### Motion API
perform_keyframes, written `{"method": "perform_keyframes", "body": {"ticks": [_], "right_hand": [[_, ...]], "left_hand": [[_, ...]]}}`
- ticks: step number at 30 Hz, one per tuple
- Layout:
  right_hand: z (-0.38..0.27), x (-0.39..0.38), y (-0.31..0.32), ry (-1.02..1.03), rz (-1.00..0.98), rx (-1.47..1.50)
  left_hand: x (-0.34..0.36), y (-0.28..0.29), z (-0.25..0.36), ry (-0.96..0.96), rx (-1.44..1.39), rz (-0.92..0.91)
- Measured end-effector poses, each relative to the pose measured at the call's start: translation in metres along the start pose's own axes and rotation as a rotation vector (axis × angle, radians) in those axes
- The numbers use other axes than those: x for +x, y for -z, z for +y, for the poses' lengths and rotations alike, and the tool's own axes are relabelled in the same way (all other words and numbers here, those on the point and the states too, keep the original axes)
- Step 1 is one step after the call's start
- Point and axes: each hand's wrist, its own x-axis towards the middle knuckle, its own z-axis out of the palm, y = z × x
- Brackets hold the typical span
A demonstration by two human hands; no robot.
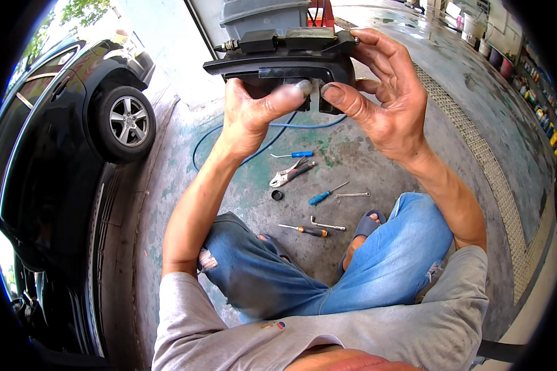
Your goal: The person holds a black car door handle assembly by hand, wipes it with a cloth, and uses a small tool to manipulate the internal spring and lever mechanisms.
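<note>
A long black mechanical part [284,67], with a metal rod and blocky pieces along its top, is raised in front of me above the floor. Its exact kind I cannot make out. My left hand [254,116] grips its underside from the left, thumb pressed near the middle. Around the right end wrap the fingers of my right hand [395,102], with that thumb against a dark piece hanging below. The two thumb tips sit close together. My left fingers are mostly hidden behind the part.
On the concrete lie locking pliers [288,175], a blue-handled hook tool [301,154], a blue screwdriver [320,198], a wrench [354,195], an orange-and-black screwdriver [312,231], an angled wrench [329,226] and a black ring [276,195]. A blue hose [198,148] curves behind them. A black car [56,167] stands left; a grey bin [263,15] ahead.
</note>
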Motion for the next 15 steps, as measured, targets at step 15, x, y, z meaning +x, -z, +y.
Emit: {"method": "perform_keyframes", "body": {"ticks": [15], "right_hand": [[0.007, 0.006, 0.008, -0.101, 0.048, 0.02]], "left_hand": [[-0.001, -0.004, 0.008, -0.009, 0.036, -0.038]]}}
